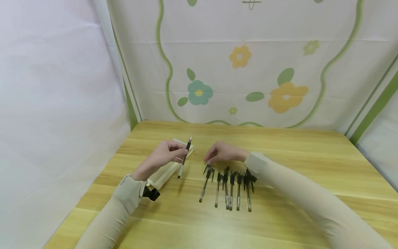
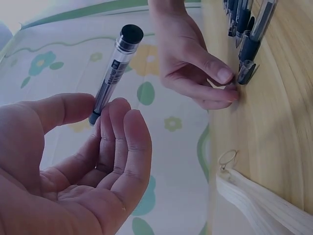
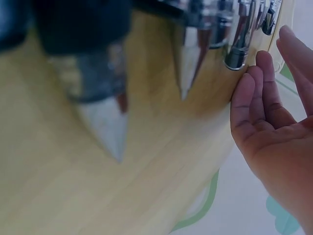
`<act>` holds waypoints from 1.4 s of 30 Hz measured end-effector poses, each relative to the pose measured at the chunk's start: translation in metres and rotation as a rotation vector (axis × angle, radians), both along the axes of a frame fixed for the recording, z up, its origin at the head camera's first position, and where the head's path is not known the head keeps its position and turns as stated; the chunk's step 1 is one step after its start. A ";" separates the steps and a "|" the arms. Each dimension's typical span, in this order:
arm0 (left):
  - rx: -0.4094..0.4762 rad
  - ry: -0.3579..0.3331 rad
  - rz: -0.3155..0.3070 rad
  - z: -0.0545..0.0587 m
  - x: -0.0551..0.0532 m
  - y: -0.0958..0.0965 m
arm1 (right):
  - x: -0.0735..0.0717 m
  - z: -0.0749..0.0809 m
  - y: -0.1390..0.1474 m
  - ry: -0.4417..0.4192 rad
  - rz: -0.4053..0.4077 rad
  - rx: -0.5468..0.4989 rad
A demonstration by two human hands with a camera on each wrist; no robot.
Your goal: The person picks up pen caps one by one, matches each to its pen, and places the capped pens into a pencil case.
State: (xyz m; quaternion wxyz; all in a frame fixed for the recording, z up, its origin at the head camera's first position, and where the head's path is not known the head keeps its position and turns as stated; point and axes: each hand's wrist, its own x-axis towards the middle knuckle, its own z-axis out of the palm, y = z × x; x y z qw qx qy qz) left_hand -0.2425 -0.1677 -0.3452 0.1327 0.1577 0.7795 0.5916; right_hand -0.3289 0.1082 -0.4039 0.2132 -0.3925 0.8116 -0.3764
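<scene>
Currently, from my remote seat, I'm pinching an uncapped pen [image 1: 184, 160] in the left hand [image 1: 163, 154], its tip pointing forward, while the right hand [image 1: 225, 151] is resting with fingers loosely parted, seemingly gripping nothing. Beyond them, a row of pens [image 1: 238, 192] and small black caps [image 1: 212, 175] are lying on the table [image 1: 186, 221], with a pale pouch [image 1: 163, 175] under the left hand. I'm judging this a cap-handling step, the next move probably calling for a careful right-hand pinch.
</scene>
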 end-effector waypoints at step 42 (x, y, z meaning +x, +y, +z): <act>-0.019 -0.027 -0.015 -0.002 0.002 0.002 | 0.004 0.003 -0.002 0.061 0.087 0.074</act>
